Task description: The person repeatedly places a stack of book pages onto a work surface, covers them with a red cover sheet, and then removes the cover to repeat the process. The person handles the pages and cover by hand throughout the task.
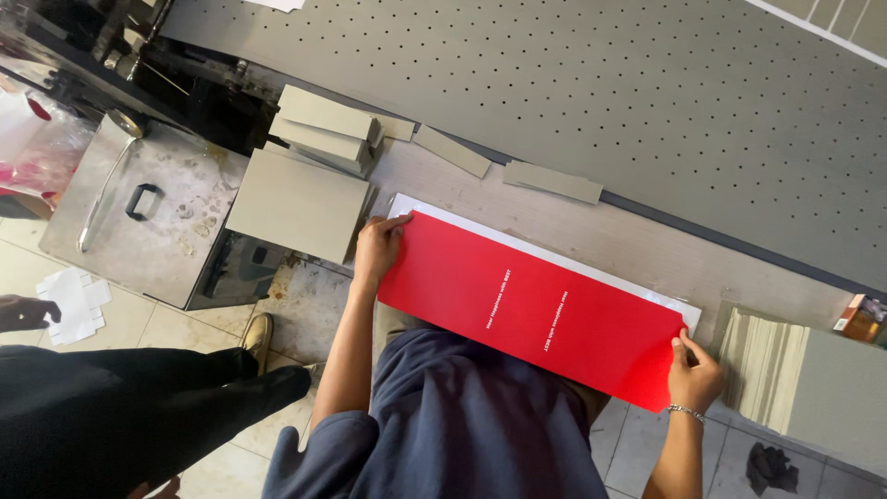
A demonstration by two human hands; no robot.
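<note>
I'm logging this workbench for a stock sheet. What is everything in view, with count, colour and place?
red sheet: one, red with small white print, held at the bench edge
white sheet: one, white, under the red sheet
grey board pieces: a stack plus three loose strips, grey, behind the red sheet
grey board stack: one tall stack, grey, at picture right
perforated panel: one, grey, along the back
metal cabinet: one, stained grey, picture left
another person: one, dark clothing, lower picture left
left hand: on the red sheet's one end
right hand: with bracelet, gripping the other end
</note>
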